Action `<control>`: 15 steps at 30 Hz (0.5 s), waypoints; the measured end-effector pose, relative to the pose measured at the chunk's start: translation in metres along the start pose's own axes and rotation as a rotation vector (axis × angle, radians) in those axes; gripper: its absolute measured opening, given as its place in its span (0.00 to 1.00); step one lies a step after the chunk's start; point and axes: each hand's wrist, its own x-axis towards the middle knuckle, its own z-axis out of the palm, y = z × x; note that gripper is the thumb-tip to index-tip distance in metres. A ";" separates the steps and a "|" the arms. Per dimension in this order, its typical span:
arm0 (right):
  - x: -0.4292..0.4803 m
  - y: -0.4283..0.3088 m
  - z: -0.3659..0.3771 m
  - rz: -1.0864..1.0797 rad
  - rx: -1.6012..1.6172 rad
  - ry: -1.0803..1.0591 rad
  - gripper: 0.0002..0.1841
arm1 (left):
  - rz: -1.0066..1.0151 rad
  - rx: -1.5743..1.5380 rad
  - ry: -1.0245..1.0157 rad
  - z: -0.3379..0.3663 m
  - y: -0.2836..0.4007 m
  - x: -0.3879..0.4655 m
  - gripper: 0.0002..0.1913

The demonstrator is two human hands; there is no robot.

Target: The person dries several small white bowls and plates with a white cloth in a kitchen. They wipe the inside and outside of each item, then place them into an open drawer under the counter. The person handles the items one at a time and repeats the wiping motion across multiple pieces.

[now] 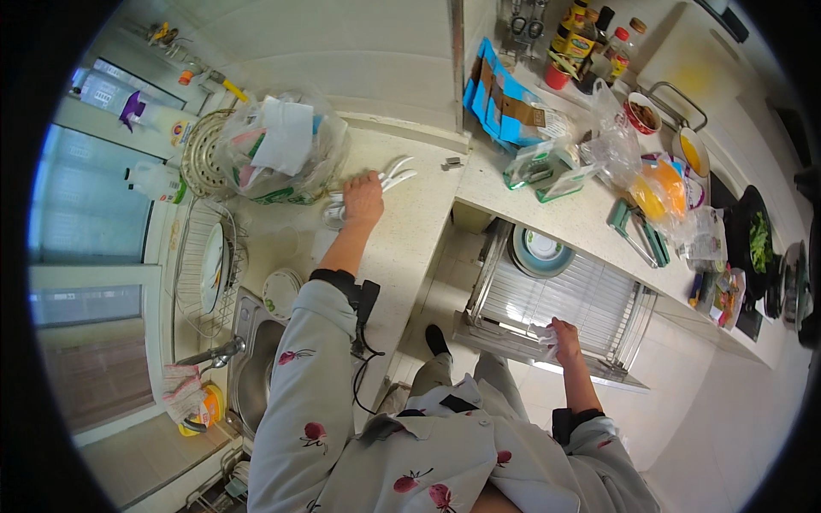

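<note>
My left hand (363,197) is closed over a bunch of white spoons (399,174) at the countertop. Their slim curved ends stick out on one side of the hand, and rounded white parts show on the other. Over the front of an open wire drawer (577,301), my right hand (566,340) grips a crumpled white cloth or tissue (546,338). At the drawer's back, a small white plate (544,245) lies on blue-rimmed dishes (551,266).
A bulging plastic bag (288,154) stands beyond my left hand. White bowls or plates (282,292) are stacked near the sink (260,359), beside a dish rack (192,269). Food packets (513,109), green-handled tongs (641,234) and a wok (744,224) line the right counter.
</note>
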 end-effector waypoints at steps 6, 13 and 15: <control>-0.003 0.002 0.004 -0.009 0.030 -0.009 0.14 | 0.004 0.030 0.025 0.005 -0.006 0.002 0.15; -0.012 0.000 0.012 0.041 0.029 0.013 0.11 | 0.006 0.018 0.027 0.006 -0.010 0.005 0.17; -0.015 -0.001 0.015 0.034 0.018 0.007 0.10 | 0.001 0.003 -0.010 0.004 -0.011 0.006 0.18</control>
